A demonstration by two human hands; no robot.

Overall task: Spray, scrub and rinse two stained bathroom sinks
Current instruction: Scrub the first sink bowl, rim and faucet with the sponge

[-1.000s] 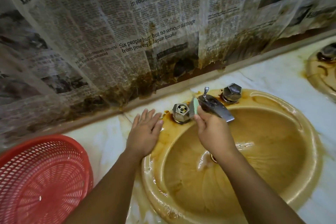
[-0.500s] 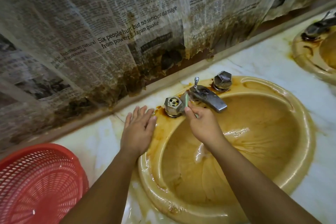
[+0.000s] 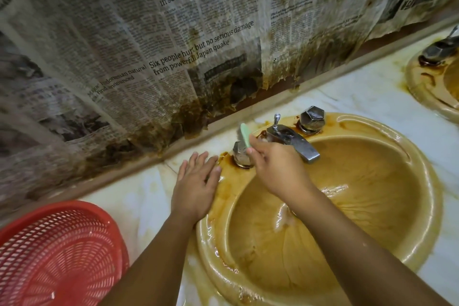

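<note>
The right hand (image 3: 275, 166) has its fingers and thumb curled round the lower end of a small brush (image 3: 245, 135). The pale green back and grey bristles stick up past the fingertips. The brush head sits at the far left of the sink (image 3: 422, 206), just over the left knob (image 3: 241, 156) and beside the base of the tap (image 3: 295, 143). Whether the bristles are touching metal cannot be told from here.

The left hand (image 3: 196, 189) lies flat with straight fingers, holding nothing. It rests partly on the counter (image 3: 139, 196) and partly on the stained rim left of that knob.

The brush looks light, with a stiff plastic back and springy bristles. A hold close to the head, as now, should give the most pressure in the tight gap between knob and tap. Its handle is probably wet, so it may twist in the fingers under a hard push. The basin is fixed and hard, with a glossy, wet-looking surface coated in brown, so a bracing palm could slide on it. The faceted knobs may turn if the brush shoves them sideways.

A second stained sink (image 3: 427, 92) lies far right, a red basket (image 3: 57, 256) sits near left, and stained newspaper (image 3: 149, 45) covers the wall
</note>
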